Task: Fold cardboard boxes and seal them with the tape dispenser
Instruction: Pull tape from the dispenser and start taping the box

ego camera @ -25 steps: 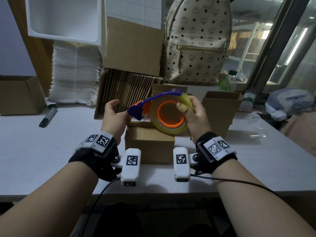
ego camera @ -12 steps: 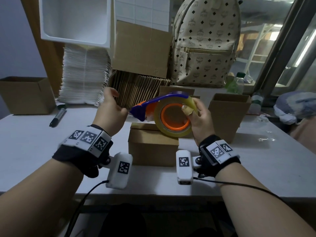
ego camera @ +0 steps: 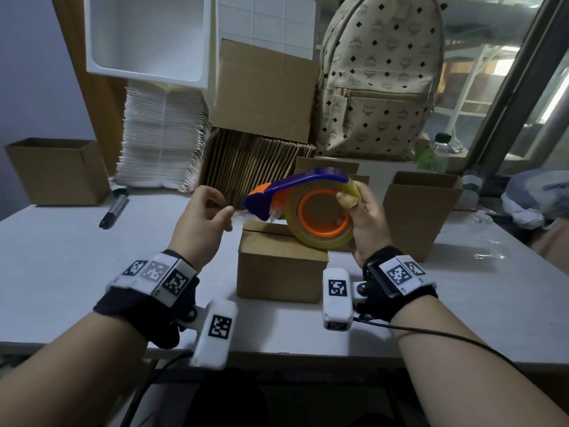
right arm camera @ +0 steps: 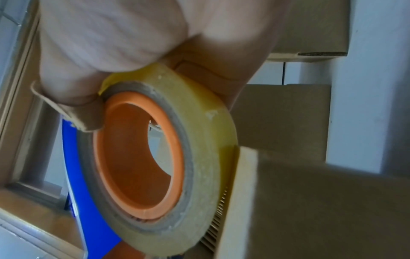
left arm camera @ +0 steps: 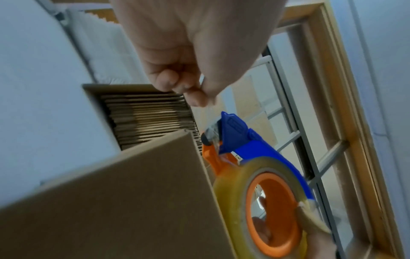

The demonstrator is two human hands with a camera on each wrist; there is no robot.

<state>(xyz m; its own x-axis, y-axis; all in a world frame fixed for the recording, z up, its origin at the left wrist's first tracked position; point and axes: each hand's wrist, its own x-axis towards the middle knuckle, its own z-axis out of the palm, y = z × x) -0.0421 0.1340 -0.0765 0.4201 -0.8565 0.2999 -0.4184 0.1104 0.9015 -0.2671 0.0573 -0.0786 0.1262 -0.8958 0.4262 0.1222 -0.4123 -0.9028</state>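
A small brown cardboard box (ego camera: 280,266) (left arm camera: 133,192) (right arm camera: 310,210) with folded flaps stands on the white table (ego camera: 61,266) in front of me. My right hand (ego camera: 351,211) (right arm camera: 106,78) grips the tape dispenser (ego camera: 308,192) (left arm camera: 244,140), blue with an orange core and a roll of clear tape (right arm camera: 199,140), just above the box's far right corner. The thumb wears a bandage. My left hand (ego camera: 226,211) (left arm camera: 199,98) pinches the loose tape end at the dispenser's nose, a short clear strip stretched between them.
An open box (ego camera: 421,211) stands to the right and another (ego camera: 58,171) at far left. A black marker (ego camera: 114,208) lies on the table. Behind are flat cardboard sheets (ego camera: 255,161), white mailers (ego camera: 163,134), a backpack (ego camera: 381,78) and a bottle (ego camera: 437,152).
My left hand left the box's left side, rose to the dispenser's nose and now pinches the tape end, drawing it slightly left. The right hand and dispenser barely moved.
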